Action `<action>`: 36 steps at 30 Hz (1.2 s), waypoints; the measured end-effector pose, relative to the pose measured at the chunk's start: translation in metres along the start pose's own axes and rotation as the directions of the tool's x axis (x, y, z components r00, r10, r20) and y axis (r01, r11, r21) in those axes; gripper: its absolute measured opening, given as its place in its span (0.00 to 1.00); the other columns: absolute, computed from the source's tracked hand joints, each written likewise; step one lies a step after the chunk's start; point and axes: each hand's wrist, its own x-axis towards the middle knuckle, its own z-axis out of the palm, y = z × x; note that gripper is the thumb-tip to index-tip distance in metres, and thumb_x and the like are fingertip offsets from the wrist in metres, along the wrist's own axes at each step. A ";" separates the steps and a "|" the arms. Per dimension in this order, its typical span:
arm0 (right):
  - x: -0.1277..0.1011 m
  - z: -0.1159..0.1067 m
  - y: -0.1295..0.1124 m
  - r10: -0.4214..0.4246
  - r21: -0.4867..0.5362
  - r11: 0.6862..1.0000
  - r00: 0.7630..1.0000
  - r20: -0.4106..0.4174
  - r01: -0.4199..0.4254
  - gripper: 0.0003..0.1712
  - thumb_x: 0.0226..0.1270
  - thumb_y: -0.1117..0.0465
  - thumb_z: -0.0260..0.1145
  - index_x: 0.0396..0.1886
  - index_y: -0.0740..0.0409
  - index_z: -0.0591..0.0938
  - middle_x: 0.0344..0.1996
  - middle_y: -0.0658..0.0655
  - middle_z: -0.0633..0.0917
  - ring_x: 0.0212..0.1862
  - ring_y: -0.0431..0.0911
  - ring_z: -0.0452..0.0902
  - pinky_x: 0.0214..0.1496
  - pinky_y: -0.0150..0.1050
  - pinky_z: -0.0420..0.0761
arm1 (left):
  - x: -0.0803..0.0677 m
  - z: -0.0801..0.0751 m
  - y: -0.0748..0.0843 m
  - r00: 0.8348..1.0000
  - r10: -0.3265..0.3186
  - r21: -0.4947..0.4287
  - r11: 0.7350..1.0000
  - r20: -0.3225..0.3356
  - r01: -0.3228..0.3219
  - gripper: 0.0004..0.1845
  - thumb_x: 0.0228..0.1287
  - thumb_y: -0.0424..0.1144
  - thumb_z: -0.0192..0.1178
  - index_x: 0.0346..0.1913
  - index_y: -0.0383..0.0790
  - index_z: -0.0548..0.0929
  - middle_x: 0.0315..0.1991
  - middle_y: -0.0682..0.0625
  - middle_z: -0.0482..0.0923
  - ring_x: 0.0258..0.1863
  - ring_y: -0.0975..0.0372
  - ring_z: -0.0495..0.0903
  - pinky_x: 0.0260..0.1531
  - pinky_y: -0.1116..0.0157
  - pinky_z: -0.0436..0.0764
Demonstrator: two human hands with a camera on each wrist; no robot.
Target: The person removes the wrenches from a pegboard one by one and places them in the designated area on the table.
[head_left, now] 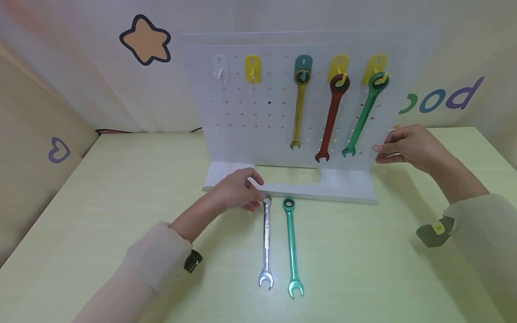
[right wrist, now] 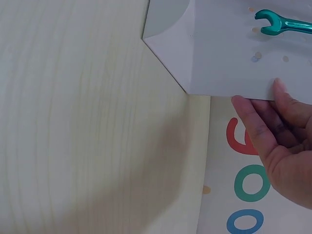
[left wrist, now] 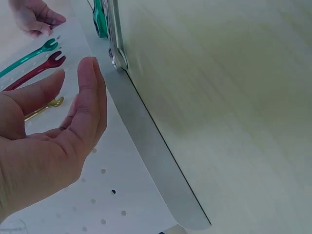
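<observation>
Left hand: my left hand (head_left: 238, 190) hangs at the ring end of the silver metal combination wrench (head_left: 266, 244); its fingers are loosely spread and hold nothing in the left wrist view, and I cannot tell whether a fingertip touches the ring.
Right hand: my right hand (head_left: 405, 146) hovers just beside the right edge of the white upright pegboard (head_left: 250, 116), fingers relaxed and apart, gripping nothing.
Silver wrench: it lies flat on the pale wooden tabletop (head_left: 121, 202), ring end toward the pegboard's white base plate (head_left: 343, 188), open jaw toward me.
Neighbour: the green metal combination wrench (head_left: 292, 249) lies parallel and just beside it, so I judge a sideways pinch could drag both, or nudge the green one out of line.
Slip risk: the silver wrench is thin and flat on the tabletop; I think a grasp at the ring alone lets the long shaft swing and slip.
Board risk: the yellow hanging wrench (head_left: 300, 110), red hanging wrench (head_left: 332, 119) and green hanging wrench (head_left: 365, 116) dangle on coloured hooks; a bump from either hand could set them swinging or unhook them.
Free hooks: the white hook (head_left: 220, 72) and yellow hook (head_left: 252, 69) stand empty, small targets that a ring could easily miss.
</observation>
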 end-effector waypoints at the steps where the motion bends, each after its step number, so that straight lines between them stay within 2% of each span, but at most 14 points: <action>1: 0.000 0.000 0.000 0.000 0.005 1.000 1.000 0.002 0.000 0.06 0.62 0.65 0.62 0.31 0.64 0.82 0.35 0.55 0.73 0.34 0.45 0.82 0.43 0.43 0.80 | 0.001 -0.001 0.001 1.000 0.003 -0.007 1.000 0.000 -0.003 0.16 0.60 0.30 0.58 0.50 0.34 0.70 0.35 0.40 0.77 0.31 0.53 0.81 0.34 0.63 0.82; 12: 0.000 0.001 0.000 0.005 0.060 0.998 1.000 0.026 -0.007 0.06 0.62 0.67 0.61 0.28 0.63 0.82 0.36 0.56 0.71 0.34 0.45 0.82 0.43 0.42 0.80 | 0.009 -0.006 0.004 0.999 0.041 -0.036 0.998 -0.022 -0.042 0.19 0.61 0.32 0.58 0.54 0.33 0.68 0.36 0.41 0.76 0.34 0.53 0.80 0.37 0.63 0.82; 20: 0.001 0.000 0.000 0.004 0.075 0.997 1.000 0.024 -0.006 0.07 0.62 0.67 0.61 0.26 0.61 0.83 0.33 0.54 0.73 0.33 0.45 0.82 0.42 0.42 0.81 | 0.014 -0.010 0.008 0.995 0.085 -0.037 0.996 -0.047 -0.087 0.19 0.61 0.31 0.58 0.55 0.33 0.69 0.39 0.40 0.76 0.36 0.51 0.80 0.40 0.62 0.81; 26: 0.001 0.000 -0.001 0.008 0.078 0.997 1.000 0.027 -0.010 0.08 0.62 0.67 0.61 0.26 0.58 0.84 0.32 0.52 0.75 0.33 0.44 0.82 0.41 0.41 0.81 | 0.017 -0.011 0.015 0.994 0.089 -0.021 0.996 -0.066 -0.091 0.20 0.62 0.33 0.57 0.56 0.35 0.68 0.41 0.42 0.75 0.39 0.53 0.79 0.39 0.64 0.81; 30: 0.001 0.000 -0.001 0.004 0.074 0.997 1.000 0.026 -0.005 0.07 0.62 0.67 0.61 0.26 0.59 0.83 0.32 0.53 0.74 0.33 0.45 0.82 0.42 0.42 0.81 | 0.021 -0.011 0.020 0.992 0.098 -0.028 0.995 -0.076 -0.100 0.22 0.62 0.34 0.58 0.58 0.37 0.67 0.43 0.43 0.75 0.42 0.52 0.78 0.41 0.63 0.80; 36: 0.000 -0.001 0.000 -0.001 0.069 0.998 1.000 0.022 -0.001 0.07 0.62 0.67 0.62 0.26 0.60 0.83 0.32 0.53 0.74 0.33 0.45 0.82 0.43 0.44 0.80 | 0.026 -0.010 0.025 0.985 0.154 -0.039 0.987 -0.083 -0.158 0.23 0.62 0.34 0.59 0.59 0.39 0.67 0.44 0.44 0.74 0.44 0.51 0.77 0.44 0.61 0.79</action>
